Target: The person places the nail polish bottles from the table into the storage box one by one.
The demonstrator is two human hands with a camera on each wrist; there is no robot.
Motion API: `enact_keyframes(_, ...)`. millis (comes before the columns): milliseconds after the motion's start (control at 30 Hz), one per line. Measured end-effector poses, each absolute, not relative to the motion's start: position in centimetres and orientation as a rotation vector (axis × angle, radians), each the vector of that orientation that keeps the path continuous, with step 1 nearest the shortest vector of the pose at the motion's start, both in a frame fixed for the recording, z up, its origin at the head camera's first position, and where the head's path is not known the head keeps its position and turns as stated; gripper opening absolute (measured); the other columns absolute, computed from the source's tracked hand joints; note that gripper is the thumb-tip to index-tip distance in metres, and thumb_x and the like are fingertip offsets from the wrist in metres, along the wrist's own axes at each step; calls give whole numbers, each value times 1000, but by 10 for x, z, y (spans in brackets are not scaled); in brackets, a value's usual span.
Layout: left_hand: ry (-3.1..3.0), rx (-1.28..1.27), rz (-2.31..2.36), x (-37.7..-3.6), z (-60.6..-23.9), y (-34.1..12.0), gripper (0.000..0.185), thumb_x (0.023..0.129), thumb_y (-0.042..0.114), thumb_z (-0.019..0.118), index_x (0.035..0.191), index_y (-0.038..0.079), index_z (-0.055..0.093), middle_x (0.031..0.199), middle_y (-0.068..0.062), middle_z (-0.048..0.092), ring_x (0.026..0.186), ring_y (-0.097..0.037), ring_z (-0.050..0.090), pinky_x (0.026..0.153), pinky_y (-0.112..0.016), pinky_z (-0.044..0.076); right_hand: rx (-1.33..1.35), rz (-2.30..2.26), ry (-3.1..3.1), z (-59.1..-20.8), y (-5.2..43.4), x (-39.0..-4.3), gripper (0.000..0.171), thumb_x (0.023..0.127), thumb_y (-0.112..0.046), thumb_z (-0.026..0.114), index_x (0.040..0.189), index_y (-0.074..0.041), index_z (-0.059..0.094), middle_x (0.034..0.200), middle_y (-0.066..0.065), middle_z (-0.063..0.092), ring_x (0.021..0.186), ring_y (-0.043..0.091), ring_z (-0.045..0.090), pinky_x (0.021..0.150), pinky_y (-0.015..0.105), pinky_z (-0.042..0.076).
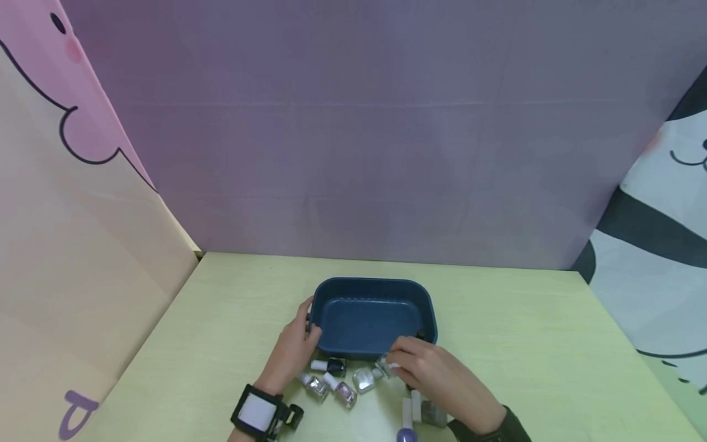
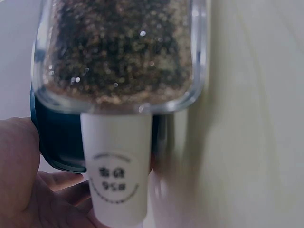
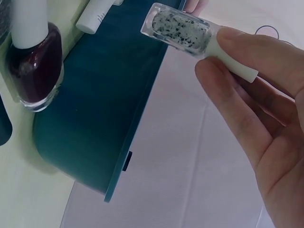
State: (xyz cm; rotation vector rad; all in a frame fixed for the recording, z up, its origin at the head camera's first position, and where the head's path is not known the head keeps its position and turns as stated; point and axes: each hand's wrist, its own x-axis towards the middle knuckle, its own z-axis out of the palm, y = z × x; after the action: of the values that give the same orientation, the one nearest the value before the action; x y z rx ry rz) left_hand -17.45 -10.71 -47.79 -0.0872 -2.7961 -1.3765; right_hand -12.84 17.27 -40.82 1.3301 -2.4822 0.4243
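White-capped polish bottle point(image 3: 180, 31) is being pinched by right fingers point(image 3: 228, 99), left fingers point(image 1: 301, 312) are gripping the blue bin point(image 1: 370, 288), and several bottles point(image 1: 364, 379) near the right fingers are apparently awaiting handling outside it.

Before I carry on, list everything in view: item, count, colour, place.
Bin: 1, dark blue, on the table
Held bottle: 1, clear with dark flecks, white cap, in the right hand
Dark bottle: 1, by the bin's near side
Glitter bottles: 2, pinkish-silver, left of the silvery bottle
Silvery bottle: 1, between the hands
Purple bottle: 1, bottom edge
Grey bottle: 1, by the right wrist
Deep-red bottle: 1, right wrist view; possibly the dark bottle again
Table: 1, pale yellow-green, beneath
Back panel: 1, mauve, behind
Wrist device: 1, black and white, left wrist
Sleeve: 1, dark, right arm
Left hand: 1, bare, bin's left side
Right hand: 1, bare, near-right side
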Motion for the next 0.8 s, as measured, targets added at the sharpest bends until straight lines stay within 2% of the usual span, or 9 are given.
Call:
enact_keyframes(367, -2791, -97, -1372, -174, -478, -107, 61, 99, 14, 49, 156, 13, 28, 103, -8, 65, 63, -11, 51, 51, -27, 40, 1308, 416, -2496, -406, 174, -128, 21, 78, -7, 81, 97, -13, 75, 98, -4, 64, 87, 5, 62, 74, 9, 47)
enact_keyframes(600, -2796, -102, -1372, -175, -477, -108, 61, 99, 14, 49, 156, 12, 27, 94, -5, 64, 61, -12, 50, 51, -27, 41, 1294, 433, -2498, -403, 176, -129, 21, 78, -7, 81, 97, -12, 75, 98, -3, 64, 87, 5, 63, 74, 8, 47)
enact_keyframes(800, -2795, -99, -1370, -175, -478, -108, 62, 99, 15, 50, 156, 13, 26, 98, -7, 65, 60, -12, 51, 51, -28, 41, 1274, 460, -2497, -404, 177, -130, 21, 77, -7, 82, 97, -11, 75, 97, -4, 64, 84, 4, 62, 74, 8, 47)
